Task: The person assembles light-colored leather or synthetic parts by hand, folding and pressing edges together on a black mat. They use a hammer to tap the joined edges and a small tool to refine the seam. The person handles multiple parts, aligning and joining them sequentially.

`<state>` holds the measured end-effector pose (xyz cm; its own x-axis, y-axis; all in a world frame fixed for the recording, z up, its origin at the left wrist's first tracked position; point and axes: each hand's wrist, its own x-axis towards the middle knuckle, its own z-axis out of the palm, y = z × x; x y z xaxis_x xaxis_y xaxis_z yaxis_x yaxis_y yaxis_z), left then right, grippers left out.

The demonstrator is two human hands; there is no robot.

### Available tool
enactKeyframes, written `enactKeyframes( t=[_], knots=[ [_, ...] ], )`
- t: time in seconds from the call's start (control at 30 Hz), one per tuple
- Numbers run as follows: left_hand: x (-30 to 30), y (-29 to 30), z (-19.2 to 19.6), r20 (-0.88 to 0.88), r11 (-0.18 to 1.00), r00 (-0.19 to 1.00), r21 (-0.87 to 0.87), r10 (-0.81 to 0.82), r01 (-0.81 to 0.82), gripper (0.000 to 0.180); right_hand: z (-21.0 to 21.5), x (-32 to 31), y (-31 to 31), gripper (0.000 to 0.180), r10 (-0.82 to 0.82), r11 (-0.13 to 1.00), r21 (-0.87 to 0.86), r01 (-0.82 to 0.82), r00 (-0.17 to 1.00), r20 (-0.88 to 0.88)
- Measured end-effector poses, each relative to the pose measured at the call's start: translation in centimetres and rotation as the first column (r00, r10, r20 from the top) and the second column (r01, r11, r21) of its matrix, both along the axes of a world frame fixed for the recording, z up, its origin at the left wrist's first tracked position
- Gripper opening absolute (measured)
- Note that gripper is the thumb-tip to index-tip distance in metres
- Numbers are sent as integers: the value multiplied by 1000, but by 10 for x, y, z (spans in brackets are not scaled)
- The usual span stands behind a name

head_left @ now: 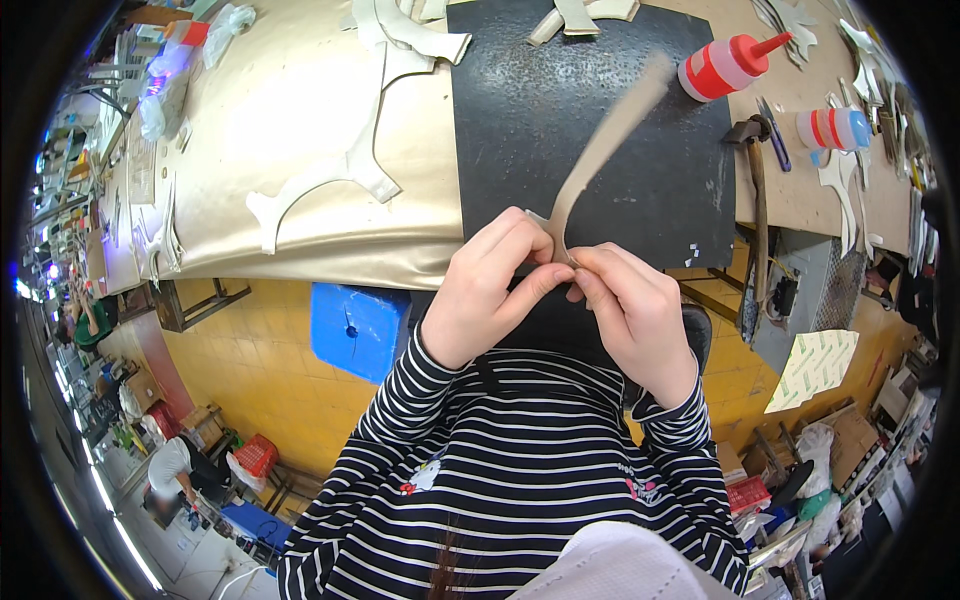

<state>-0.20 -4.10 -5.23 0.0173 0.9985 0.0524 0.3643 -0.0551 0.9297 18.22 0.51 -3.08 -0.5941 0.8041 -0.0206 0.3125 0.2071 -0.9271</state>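
Our left hand [488, 285] and right hand [632, 310] meet just above our striped sleeves, both pinching the lower end of a tan curved strip [603, 145]; the strip rises over the black mat [520, 120]; beyond lie a gold sheet [300, 100] and a red-capped glue bottle [725, 65].

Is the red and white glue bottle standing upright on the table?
No, the glue bottle lies on its side at the edge of the black mat, its red nozzle pointing toward the right.
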Motion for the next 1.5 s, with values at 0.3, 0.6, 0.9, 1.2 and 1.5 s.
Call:
enactKeyframes(
  t=[0.3, 0.6, 0.9, 1.2, 1.5],
  knots=[
    [5, 5, -1, -281, 972, 955, 179, -98, 152, 8, -2, 0, -1, 7, 10, 999, 53, -11, 1000, 20],
    [8, 10, 8, -444, 952, 894, 295, 63, 79, 14, -3, 4, 2, 6, -26, 999, 42, 26, 1000, 8],
    [-13, 36, -7, -681, 856, 725, 310, -104, 414, 18, -10, 5, 8, 4, -30, 974, 225, -10, 984, 175],
    [-9, 36, -28, -757, 810, 633, 262, -165, 524, 12, -40, 10, 32, 16, 203, 975, 34, -221, 939, 277],
    [-10, 30, -34, -762, 840, 641, 406, 94, 360, 12, -56, -1, 28, 17, -101, 951, -298, 77, 993, -65]
  ],
)
